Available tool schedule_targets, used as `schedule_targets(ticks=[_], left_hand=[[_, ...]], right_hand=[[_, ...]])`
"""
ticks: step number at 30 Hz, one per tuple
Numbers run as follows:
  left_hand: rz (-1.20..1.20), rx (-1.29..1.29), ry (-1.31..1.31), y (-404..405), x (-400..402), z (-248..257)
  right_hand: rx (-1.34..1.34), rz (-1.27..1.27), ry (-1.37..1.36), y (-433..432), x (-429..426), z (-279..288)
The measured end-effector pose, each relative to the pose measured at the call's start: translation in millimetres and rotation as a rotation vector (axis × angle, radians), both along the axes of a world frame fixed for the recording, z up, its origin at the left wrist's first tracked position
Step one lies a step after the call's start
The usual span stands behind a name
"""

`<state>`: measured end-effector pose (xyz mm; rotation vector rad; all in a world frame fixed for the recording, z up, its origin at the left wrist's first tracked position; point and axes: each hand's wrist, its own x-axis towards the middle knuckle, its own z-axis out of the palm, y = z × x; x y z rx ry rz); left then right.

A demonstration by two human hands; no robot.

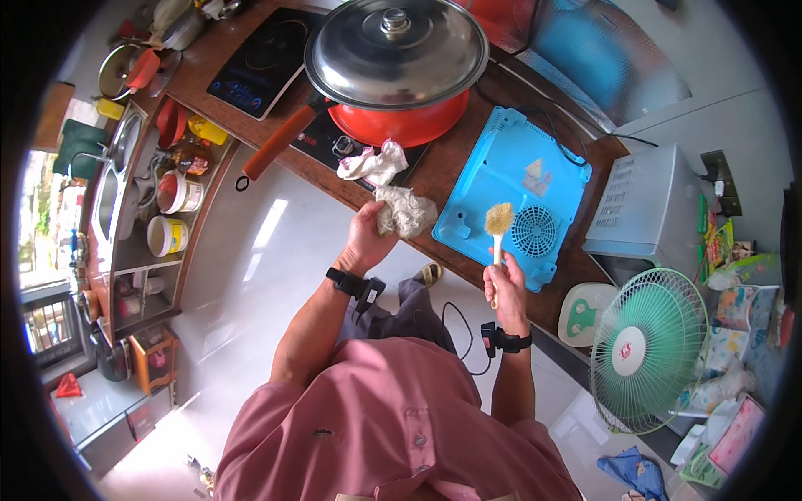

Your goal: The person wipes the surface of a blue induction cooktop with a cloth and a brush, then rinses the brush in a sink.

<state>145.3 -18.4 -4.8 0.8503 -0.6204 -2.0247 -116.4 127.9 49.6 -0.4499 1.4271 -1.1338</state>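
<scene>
A crumpled greyish cloth (406,211) is gripped in my left hand (369,235) at the counter's front edge. My right hand (506,285) holds a small brush (498,241) by its pale handle, with the tan bristles up. Beneath and beyond the brush lies a light blue plastic appliance base (501,163), with a round vent grille and a black cord. Another white cloth (374,164) with pink edging rests just past the grey one, by the black cooktop under the red pan.
A red pan (401,122) with a steel lid (396,50) stands on a cooktop, its handle (279,143) jutting over the counter edge. Another induction cooktop (263,59) is at the back left. A silver appliance (636,206), a white-and-green kitchen scale (583,313) and a green fan (651,351) are on the right.
</scene>
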Motion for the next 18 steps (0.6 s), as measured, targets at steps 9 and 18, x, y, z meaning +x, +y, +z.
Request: schedule_targets(ticks=[9, 18], left_hand=[[-0.322, -0.195, -0.539, 2, 69, -7], [-0.008, 0.015, -0.597, 73, 328, -8]], right_hand=[[-0.031, 0.079, 0.344, 14, 68, 1], [-0.199, 0.798, 0.852, -48, 249, 3]])
